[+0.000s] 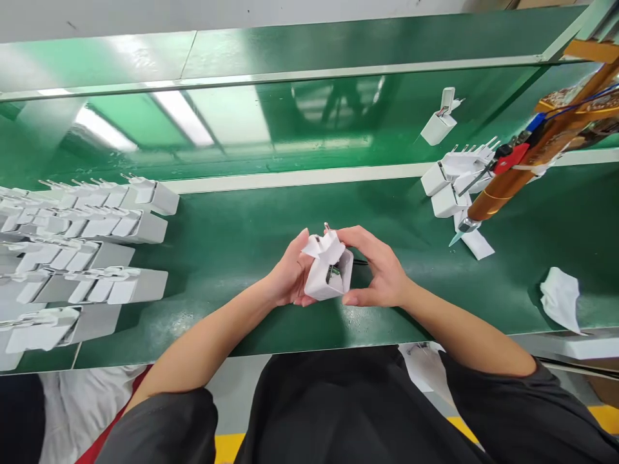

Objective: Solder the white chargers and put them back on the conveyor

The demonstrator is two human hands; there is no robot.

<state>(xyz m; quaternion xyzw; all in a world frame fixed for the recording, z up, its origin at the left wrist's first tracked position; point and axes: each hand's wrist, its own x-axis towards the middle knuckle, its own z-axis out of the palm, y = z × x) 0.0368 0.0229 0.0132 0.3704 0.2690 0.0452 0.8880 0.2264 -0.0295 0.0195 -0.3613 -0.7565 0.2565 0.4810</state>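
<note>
Between both hands, above the bench, is a white power adapter (322, 278) with its plug-pin cover tilted up. Green circuit board parts show inside its open case. My left hand (291, 270) is closed around the left side of the adapter; some of its fingers are hidden behind it. My right hand (382, 270) grips the other side, index finger by the cover and thumb at the lower corner of the case. A short piece of black cable shows behind the adapter, near my right palm.
Rows of white adapters (138, 287) stand on the left of the green bench (232, 258). More adapters (447, 201) are piled at right, under an orange-brown hanging tool (503, 187) with a pointed tip. One open adapter (439, 127) sits farther back. Crumpled white paper (561, 298) lies near the right front edge.
</note>
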